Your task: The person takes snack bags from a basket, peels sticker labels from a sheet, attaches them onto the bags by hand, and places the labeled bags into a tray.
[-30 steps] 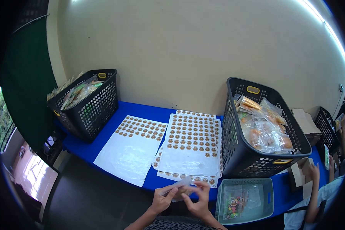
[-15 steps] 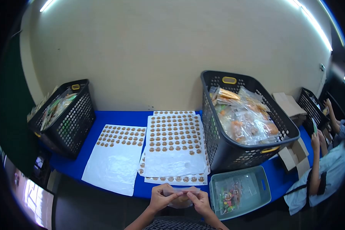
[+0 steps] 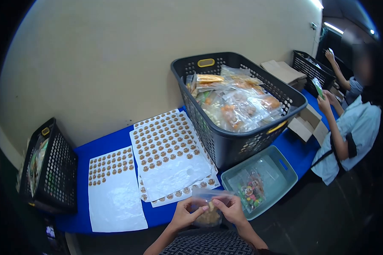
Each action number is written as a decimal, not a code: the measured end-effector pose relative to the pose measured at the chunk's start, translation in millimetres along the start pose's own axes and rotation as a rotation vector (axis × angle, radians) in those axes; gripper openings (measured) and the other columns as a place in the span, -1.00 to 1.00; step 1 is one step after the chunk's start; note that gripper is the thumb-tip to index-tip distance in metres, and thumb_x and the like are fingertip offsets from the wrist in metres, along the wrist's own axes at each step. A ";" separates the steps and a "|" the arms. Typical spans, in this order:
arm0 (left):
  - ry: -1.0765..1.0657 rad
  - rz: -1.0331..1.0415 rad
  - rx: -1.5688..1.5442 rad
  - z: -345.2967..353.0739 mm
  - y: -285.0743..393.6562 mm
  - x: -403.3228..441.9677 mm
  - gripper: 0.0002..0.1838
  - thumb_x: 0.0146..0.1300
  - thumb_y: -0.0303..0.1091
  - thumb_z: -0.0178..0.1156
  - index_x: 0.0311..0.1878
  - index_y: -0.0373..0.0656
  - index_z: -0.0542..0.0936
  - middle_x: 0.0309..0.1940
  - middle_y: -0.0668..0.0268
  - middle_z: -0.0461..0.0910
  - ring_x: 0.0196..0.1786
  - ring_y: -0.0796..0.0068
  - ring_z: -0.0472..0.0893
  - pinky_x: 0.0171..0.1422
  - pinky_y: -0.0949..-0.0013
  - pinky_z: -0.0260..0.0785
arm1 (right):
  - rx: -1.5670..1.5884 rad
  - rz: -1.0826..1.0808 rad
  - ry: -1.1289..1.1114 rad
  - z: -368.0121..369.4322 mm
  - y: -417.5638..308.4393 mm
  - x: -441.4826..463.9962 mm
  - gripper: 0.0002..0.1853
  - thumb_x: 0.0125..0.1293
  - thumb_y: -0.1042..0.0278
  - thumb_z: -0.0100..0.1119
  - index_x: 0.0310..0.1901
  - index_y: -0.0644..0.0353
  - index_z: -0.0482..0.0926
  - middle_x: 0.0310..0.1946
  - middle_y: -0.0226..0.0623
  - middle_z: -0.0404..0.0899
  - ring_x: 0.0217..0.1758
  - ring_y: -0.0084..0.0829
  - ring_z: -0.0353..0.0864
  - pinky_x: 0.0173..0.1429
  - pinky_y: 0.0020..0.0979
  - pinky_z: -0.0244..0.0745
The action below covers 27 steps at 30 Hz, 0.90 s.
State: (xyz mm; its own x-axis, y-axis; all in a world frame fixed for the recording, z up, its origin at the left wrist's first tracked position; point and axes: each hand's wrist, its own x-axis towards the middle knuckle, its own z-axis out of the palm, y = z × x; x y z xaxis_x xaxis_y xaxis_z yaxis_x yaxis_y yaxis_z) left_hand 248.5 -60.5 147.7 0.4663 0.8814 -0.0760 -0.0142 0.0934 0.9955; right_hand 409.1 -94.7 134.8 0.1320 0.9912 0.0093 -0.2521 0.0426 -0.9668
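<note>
A small clear plastic bag (image 3: 210, 218) with light-brown pieces in it hangs between my hands, close to my body. My left hand (image 3: 186, 215) pinches the bag's left side, thumb pointing inward. On the other side, my right hand (image 3: 232, 209) grips the upper part, its thumb pressed near the middle. The bag's top edge stands above my thumbs; whether it is sealed I cannot tell. Just right of my right hand is a grey-green plastic tray (image 3: 281, 190), where a clear packet of colourful sweets (image 3: 252, 191) lies.
Sticker sheets (image 3: 115, 204) with round brown labels lie on the blue tablecloth (image 3: 102, 142). A large black basket (image 3: 208, 140) full of packets stands behind the tray, another black basket (image 3: 57, 170) at left. Cardboard boxes (image 3: 304, 123) and a co-worker (image 3: 349, 136) are at right.
My view has turned to the right and tilted. The bag now shows more of its front and contents, and my hands have shifted slightly right in view while still holding it.
</note>
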 end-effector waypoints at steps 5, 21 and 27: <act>-0.178 -0.074 -0.073 -4.0 0.1 5.0 -0.67 -0.01 -0.39 0.25 -0.16 -0.31 0.45 -0.28 0.25 0.52 -0.21 0.54 0.50 -0.09 0.46 0.33 | -0.027 -0.053 0.066 1.4 5.6 -9.5 -0.88 0.09 0.45 0.15 -0.39 0.33 0.53 -0.44 -0.35 0.54 -0.38 -0.65 0.47 -0.27 -0.62 0.37; -0.362 -0.058 0.145 -0.5 -34.9 17.1 -0.43 -0.06 -0.34 0.29 -0.01 -0.35 0.27 -0.03 0.10 0.30 0.03 0.41 0.35 0.05 0.36 0.26 | 0.009 -0.005 0.384 11.5 34.7 -45.0 -0.64 0.03 0.40 0.23 -0.16 0.37 0.38 -0.29 -0.30 0.49 -0.25 -0.60 0.47 -0.16 -0.58 0.39; -0.589 0.268 0.252 3.4 -45.2 12.7 -0.01 -0.15 -0.04 0.32 0.22 -0.30 -0.05 0.15 0.10 0.06 0.20 0.26 0.15 0.24 0.23 0.02 | -0.525 -0.197 0.394 18.5 20.6 -51.1 -0.60 0.20 0.13 -0.08 -0.08 0.30 0.37 -0.14 -0.15 0.29 -0.12 -0.38 0.34 -0.04 -0.44 0.27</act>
State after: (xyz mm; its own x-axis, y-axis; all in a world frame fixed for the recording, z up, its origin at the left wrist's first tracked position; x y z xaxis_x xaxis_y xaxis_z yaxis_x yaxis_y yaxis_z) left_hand 258.1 -55.1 101.9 0.8789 0.4539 0.1467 -0.0235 -0.2660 0.9637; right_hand 379.3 -142.2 119.2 0.4915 0.8475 0.2002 0.2973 0.0528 -0.9533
